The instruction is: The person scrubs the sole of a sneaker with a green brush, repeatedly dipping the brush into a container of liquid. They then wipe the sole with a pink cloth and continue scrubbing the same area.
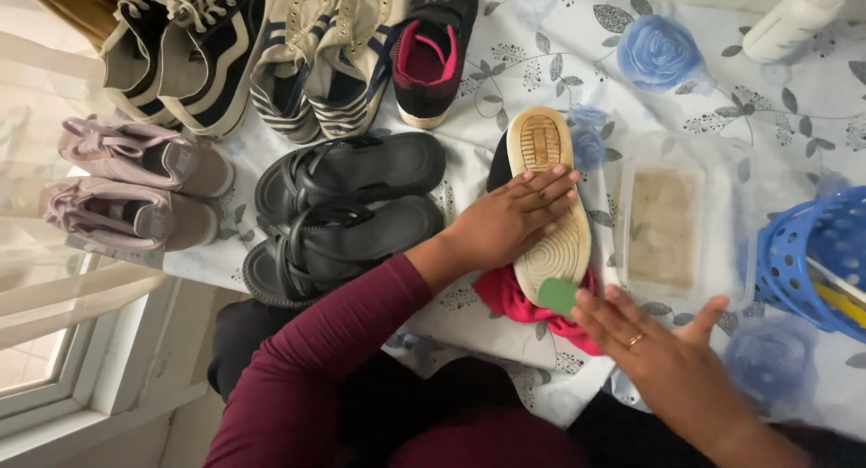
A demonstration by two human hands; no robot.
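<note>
Nearest me, my right hand (663, 351) grips a green sponge (557, 295) at the shoe (546, 197) sole's heel; my left hand (514, 217) presses flat, steadying it mid-table. Scrubbing underway, I judge; next needs firm strokes.

The left hand (514, 217) lies palm down, fingers stretched flat and together, its forearm in a maroon sleeve reaching in from below. The right hand (663, 342) is bare-wristed, fingers pinched, thumb spread, ring on one finger.
</note>
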